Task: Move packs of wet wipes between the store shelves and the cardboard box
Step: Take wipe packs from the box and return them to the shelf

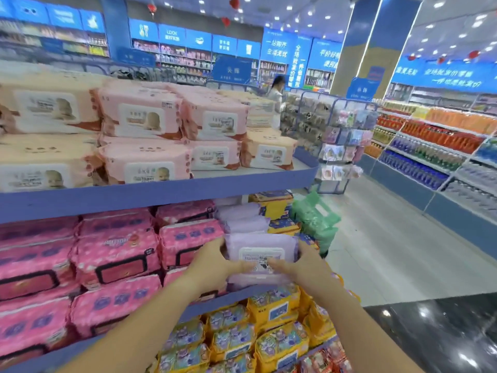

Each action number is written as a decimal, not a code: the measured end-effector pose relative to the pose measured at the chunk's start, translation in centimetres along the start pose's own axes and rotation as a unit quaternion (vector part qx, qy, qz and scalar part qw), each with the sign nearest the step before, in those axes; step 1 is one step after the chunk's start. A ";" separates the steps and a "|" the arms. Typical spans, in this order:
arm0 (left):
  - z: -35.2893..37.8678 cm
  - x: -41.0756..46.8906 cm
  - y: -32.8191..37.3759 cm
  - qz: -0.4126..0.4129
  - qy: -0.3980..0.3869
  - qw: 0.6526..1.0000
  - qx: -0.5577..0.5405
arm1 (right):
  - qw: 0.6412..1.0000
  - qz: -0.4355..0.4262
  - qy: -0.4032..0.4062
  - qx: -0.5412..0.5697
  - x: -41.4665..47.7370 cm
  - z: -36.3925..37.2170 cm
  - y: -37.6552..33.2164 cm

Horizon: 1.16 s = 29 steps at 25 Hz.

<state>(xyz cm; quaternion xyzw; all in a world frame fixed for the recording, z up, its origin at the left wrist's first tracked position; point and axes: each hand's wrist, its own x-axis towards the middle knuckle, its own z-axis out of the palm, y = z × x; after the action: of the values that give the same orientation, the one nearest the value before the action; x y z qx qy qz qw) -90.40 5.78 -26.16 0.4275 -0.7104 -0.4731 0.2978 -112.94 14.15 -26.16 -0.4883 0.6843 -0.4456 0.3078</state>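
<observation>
**Two hands on one purple pack, middle shelf**

Two hands grasp a single purple pack of wet wipes (259, 244) at the right end of the middle shelf (250, 293). The left hand (212, 265) curls round its left end and the right hand (306, 267) round its right end, thumbs on the front face by the white flip lid. Lid print is too blurred to read. The hands and the shelf lip hide the pack's lower edge, so I cannot tell whether it sits on the shelf or is lifted.

At least two more lilac packs (243, 220) are stacked just behind and above it, their rear hidden under the top shelf (161, 195).

Three shelf levels show:
- The top shelf holds pale pink and peach packs (139, 117) in two layers. The leftmost are cut off by the frame.
- The middle shelf holds hot-pink packs (115, 254) stacked left of the purple ones. The forearms cover some and blur stops a firm count.
- The bottom level holds yellow packs (271, 310), cut off by the lower frame edge.

Green packs (314, 219) stand at the shelf's end. A person (275, 91) far down the aisle is only a blur.
</observation>
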 end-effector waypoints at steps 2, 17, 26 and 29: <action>1.5 2.0 -1.1 -0.027 0.052 0.998 0.003 | 0.998 -0.019 -0.055 -0.018 4.3 -0.3 1.4; 10.7 5.8 -2.6 -0.152 0.256 0.955 0.010 | 0.966 -0.032 -0.245 -0.079 15.8 -0.3 7.8; 11.0 2.1 -0.1 -0.175 0.212 0.955 0.112 | 0.973 -0.036 -0.211 -0.085 11.8 -2.2 6.2; 10.1 0.2 -0.4 -0.195 0.196 0.954 0.113 | 0.980 -0.019 -0.187 -0.071 9.3 -3.2 5.2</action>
<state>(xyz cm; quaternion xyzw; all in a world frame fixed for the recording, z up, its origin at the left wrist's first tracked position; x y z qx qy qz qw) -98.70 9.78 -30.28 0.6734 -0.5894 -0.3452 0.2828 -120.80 6.97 -29.44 -0.5969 0.6352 -0.3024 0.3857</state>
